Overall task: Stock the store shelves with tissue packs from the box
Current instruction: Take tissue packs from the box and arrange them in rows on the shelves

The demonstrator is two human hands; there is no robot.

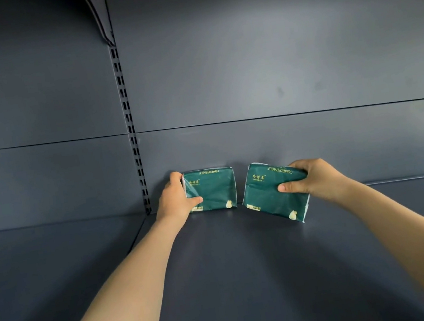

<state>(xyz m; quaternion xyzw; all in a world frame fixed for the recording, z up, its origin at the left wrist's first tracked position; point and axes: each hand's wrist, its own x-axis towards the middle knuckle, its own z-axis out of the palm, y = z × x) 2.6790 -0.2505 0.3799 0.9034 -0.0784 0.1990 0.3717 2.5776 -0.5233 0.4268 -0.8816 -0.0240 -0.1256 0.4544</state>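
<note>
Dark grey shelf, back panel behind. The left hand stands the left pack upright at the back by the slotted upright, likely to start a row. The right hand holds the right pack tilted just beside it. Both hands' fingers pinch the outer edges, thumbs on the front faces.

Shelf bare in front; narrow gap between two tissue packs.
</note>
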